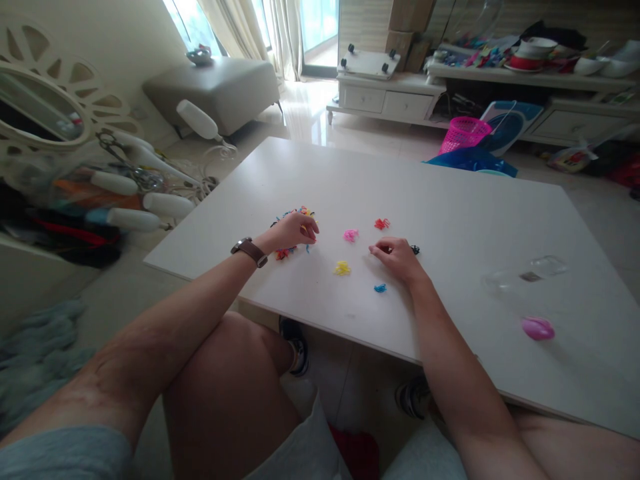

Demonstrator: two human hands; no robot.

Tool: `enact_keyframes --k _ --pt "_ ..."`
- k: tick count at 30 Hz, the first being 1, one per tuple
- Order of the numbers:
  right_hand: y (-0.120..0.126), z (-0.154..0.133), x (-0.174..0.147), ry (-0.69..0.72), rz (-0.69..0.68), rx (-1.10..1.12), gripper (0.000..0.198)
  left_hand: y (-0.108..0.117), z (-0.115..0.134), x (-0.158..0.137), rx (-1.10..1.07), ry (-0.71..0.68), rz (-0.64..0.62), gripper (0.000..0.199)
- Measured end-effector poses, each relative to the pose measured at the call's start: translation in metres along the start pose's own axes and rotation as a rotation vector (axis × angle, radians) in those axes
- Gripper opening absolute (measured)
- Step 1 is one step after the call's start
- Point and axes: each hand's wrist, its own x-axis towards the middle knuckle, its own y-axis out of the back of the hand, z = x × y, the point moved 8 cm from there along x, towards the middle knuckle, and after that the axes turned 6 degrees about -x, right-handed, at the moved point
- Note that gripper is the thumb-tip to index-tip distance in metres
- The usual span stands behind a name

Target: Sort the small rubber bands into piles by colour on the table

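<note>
My left hand [296, 230], a brown-strapped watch on its wrist, is over a mixed heap of small coloured bands [286, 254]. Its fingers are curled together, with a speck of red at the tips; I cannot make out what they hold. My right hand [396, 256] hovers low over the table, thumb and fingertips pinched; anything between them is too small to see. Between and around the hands lie little single-colour clusters: pink [351, 235], red [382, 224], yellow [343, 268] and blue [380, 288]. A black cluster [415, 249] is partly hidden behind my right hand.
On the right of the white table [320, 175] lie a clear plastic bottle [530, 275] and a shiny pink-purple rounded object [539, 328]. A lamp with white shades [170, 205] stands past the left edge. Beyond the far edge is a pink basket [465, 135].
</note>
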Motion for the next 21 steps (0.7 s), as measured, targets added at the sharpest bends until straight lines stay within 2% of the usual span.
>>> enact_keyframes --k 9,21 --pt "-0.0007 0.0014 0.0002 0.005 0.0 -0.005 0.032 -0.0009 0.0053 -0.002 -0.008 0.002 0.006 0.026" --pt "0.0002 0.0029 -0.001 -0.048 -0.006 -0.001 0.021 -0.0018 0.0098 -0.005 -0.012 0.038 -0.001 0.023"
